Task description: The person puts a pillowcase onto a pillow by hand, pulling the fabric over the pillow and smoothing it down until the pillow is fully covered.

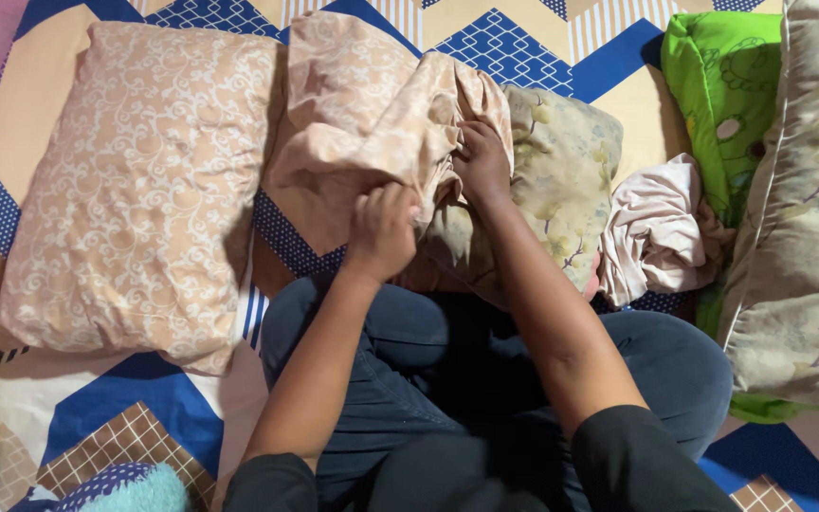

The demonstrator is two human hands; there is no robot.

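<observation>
The person sits cross-legged on a bedsheet [523, 38] with a blue and cream zigzag print, both hands busy with one peach pillowcase [372, 104] patterned in pale scrolls. The left hand [383, 230] has its fingers curled tight around the pillowcase's gathered edge. The right hand [482, 163] presses into the folds just beyond, its fingers bent and gripping the same cloth, as far as the bunched fabric lets me see. Under the right hand lies one pillow [561, 180] with a leafy beige print, partly inside the pillowcase. Well left of the fingers rests one finished peach pillow [135, 190]. To the right sit one crumpled pinkish cloth [656, 232], one green cushion [722, 85] and one more leafy pillow [808, 209].
</observation>
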